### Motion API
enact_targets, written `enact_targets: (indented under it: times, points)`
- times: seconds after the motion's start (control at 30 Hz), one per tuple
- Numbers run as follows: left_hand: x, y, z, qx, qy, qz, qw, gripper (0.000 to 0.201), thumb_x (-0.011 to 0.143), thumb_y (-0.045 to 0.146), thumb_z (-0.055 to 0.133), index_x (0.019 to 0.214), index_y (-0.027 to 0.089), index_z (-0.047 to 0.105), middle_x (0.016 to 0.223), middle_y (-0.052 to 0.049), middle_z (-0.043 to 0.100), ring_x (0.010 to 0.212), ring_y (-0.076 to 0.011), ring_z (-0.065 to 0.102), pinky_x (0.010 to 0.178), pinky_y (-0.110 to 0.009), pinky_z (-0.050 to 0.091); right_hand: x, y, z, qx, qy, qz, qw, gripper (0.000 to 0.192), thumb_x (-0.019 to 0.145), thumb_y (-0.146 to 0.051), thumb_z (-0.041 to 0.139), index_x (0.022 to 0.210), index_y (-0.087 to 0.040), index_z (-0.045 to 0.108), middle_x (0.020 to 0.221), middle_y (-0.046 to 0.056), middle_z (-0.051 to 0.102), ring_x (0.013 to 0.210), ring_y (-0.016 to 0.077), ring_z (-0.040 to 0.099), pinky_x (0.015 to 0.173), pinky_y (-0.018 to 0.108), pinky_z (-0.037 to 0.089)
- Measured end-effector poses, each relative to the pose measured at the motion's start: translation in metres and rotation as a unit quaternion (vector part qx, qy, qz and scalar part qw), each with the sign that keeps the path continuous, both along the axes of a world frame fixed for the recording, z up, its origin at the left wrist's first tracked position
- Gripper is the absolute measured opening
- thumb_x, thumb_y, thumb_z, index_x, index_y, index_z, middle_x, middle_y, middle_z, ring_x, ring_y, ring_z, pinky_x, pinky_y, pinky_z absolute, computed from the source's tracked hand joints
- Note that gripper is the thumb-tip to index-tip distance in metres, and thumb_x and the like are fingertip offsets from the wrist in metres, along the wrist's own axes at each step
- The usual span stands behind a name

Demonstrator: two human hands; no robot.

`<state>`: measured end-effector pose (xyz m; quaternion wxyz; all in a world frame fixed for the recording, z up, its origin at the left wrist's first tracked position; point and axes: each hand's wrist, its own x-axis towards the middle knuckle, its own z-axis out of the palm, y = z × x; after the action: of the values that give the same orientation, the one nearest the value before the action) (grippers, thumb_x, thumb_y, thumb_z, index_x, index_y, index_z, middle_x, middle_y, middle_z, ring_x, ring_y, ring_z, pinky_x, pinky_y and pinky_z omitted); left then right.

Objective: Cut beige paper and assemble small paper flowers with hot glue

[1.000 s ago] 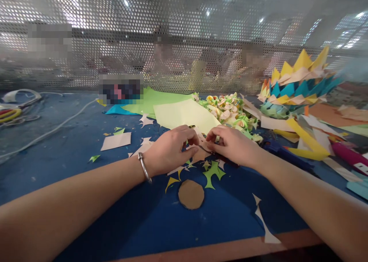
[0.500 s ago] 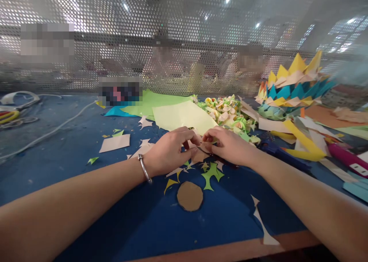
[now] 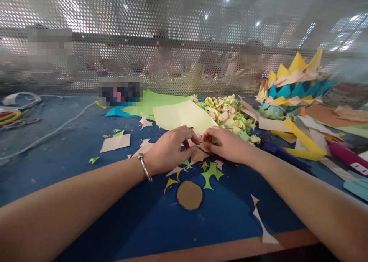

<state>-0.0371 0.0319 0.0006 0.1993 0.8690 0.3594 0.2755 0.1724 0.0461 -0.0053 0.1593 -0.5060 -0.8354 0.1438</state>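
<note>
A pale scrap point(image 3: 268, 237) lies over the near edge of a blue surface point(image 3: 224, 223), between 4 and 5 o'clock from a person's two bare hands, its long axis running toward 11. A cardboard disc point(image 3: 189, 195) rests flat at 6 o'clock, a yellow scrap point(image 3: 170, 182) at 7 and a green scrap point(image 3: 212, 173) at 5.

Beyond them, pink paper point(image 3: 199, 155) sits low between the hands, mostly covered by fingers and offcuts; which way it points cannot be told. A thin dark tool point(image 3: 204, 151) crosses it, long axis from 10 to 4 o'clock, its lower end partly hidden under the right hand point(image 3: 230, 145). That hand's thumb and forefinger are bent close together; whether they grip the tool or paper is unclear. The left hand point(image 3: 169, 149), a silver bracelet point(image 3: 145, 167) at its wrist, has thumb and forefinger narrowly parted at the paper, its grip also unclear.

A pink card point(image 3: 115, 143) lies at 9 o'clock, a blue tool point(image 3: 284, 154) at 3, beside a bent yellow strip point(image 3: 312, 144). Farther off, a cream sheet point(image 3: 182, 114) overlaps a green sheet point(image 3: 161, 100) toward 11, a heap of paper pieces point(image 3: 227, 110) crowds 1 o'clock, and a tiered, spiked paper piece point(image 3: 296, 87) stands at 2, before perforated mesh point(image 3: 172, 12).
</note>
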Motion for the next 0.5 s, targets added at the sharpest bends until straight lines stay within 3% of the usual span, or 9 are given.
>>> enact_targets:
  times: [0.2,0.3,0.5]
  points:
    - [0.000,0.000,-0.001,-0.020,-0.019,0.024,0.999,0.013,0.081,0.014,0.058,0.091,0.016,0.066,0.092,-0.005,0.065,0.070,-0.0115,0.062,0.065,-0.025,0.050,0.000,-0.002,0.003,-0.004,0.029,-0.021,0.999,0.006,0.084,-0.024,0.057,0.081,-0.019,0.059,0.069,0.002,0.060,0.058,0.0134,0.052,0.054,0.027,0.037]
    - [0.001,0.001,-0.003,-0.045,-0.073,0.050,0.995,0.013,0.083,0.019,0.059,0.095,0.017,0.063,0.096,-0.006,0.067,0.079,-0.0140,0.064,0.069,-0.027,0.052,0.000,-0.005,0.006,-0.003,0.087,-0.036,0.996,0.011,0.085,-0.030,0.058,0.083,-0.019,0.060,0.061,-0.001,0.057,0.052,0.0124,0.049,0.050,0.026,0.035]
    - [0.003,0.006,-0.008,-0.214,-0.225,0.021,0.950,0.028,0.081,0.026,0.066,0.104,0.014,0.059,0.099,-0.009,0.069,0.092,-0.0167,0.066,0.083,-0.032,0.054,-0.004,-0.013,0.009,-0.034,0.255,0.005,0.966,0.012,0.083,-0.030,0.063,0.082,-0.019,0.059,0.070,-0.001,0.059,0.058,0.0116,0.053,0.053,0.025,0.041]
